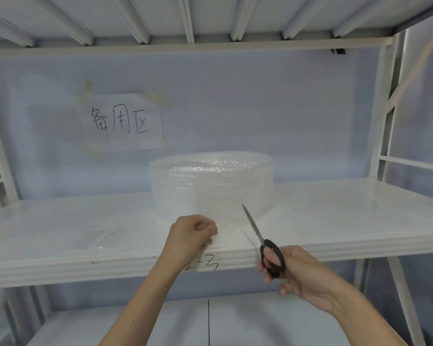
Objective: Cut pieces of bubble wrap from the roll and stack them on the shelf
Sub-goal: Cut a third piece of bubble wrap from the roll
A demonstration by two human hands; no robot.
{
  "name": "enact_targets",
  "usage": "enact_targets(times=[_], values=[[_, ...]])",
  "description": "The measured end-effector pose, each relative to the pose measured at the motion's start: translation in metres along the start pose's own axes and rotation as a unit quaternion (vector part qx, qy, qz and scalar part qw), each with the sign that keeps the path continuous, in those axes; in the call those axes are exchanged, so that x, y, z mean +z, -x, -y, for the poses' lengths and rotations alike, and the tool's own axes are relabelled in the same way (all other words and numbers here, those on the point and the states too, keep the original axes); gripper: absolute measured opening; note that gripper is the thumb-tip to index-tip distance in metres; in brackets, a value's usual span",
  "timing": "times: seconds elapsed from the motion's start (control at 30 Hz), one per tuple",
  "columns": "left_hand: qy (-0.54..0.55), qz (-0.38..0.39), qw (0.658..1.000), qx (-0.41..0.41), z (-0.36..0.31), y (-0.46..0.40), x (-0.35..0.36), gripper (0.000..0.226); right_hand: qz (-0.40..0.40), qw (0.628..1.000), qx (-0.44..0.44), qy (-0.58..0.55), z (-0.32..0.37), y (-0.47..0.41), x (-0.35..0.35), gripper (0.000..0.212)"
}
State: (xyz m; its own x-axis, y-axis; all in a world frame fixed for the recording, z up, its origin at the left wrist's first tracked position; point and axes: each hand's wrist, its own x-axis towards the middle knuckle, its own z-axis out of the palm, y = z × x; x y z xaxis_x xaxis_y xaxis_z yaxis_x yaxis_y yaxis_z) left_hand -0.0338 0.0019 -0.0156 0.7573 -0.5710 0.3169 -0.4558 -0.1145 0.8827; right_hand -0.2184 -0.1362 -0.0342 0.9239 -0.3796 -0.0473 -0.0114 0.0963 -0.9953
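Note:
A clear roll of bubble wrap [211, 186] lies flat on the white shelf [335, 221], its loose end hanging toward the front edge. My left hand [189, 236] pinches that loose end just in front of the roll. My right hand [298, 273] holds black-handled scissors [265, 243]; their closed blades point up and left toward the roll's lower right side. A small flat stack of cut bubble wrap pieces [99, 237] rests on the shelf to the left.
A paper sign with handwritten characters [121, 121] is taped to the back wall. Shelf uprights [385, 108] stand at the right and another at the left. A lower shelf [210, 325] shows beneath my arms. The upper shelf's ribs run overhead.

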Motion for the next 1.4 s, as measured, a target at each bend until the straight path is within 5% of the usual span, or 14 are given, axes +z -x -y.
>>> enact_targets(times=[0.23, 0.63, 1.17, 1.4], values=[[0.031, -0.023, 0.999, -0.007, 0.006, 0.005, -0.008, 0.009, 0.061, 0.996, 0.025, -0.054, -0.043, -0.004, 0.022, 0.022], [0.134, -0.012, 0.991, -0.003, 0.009, 0.009, -0.015, 0.01, 0.159, 0.985, 0.046, -0.042, -0.055, -0.02, 0.046, 0.059], [0.106, -0.005, 0.994, -0.025, 0.016, 0.009, -0.026, 0.013, 0.138, 0.988, 0.037, -0.051, -0.039, -0.044, 0.06, 0.054], [0.135, 0.008, 0.99, -0.028, 0.014, 0.009, -0.026, 0.013, 0.119, 0.993, -0.006, -0.018, -0.038, -0.047, 0.058, 0.037]])
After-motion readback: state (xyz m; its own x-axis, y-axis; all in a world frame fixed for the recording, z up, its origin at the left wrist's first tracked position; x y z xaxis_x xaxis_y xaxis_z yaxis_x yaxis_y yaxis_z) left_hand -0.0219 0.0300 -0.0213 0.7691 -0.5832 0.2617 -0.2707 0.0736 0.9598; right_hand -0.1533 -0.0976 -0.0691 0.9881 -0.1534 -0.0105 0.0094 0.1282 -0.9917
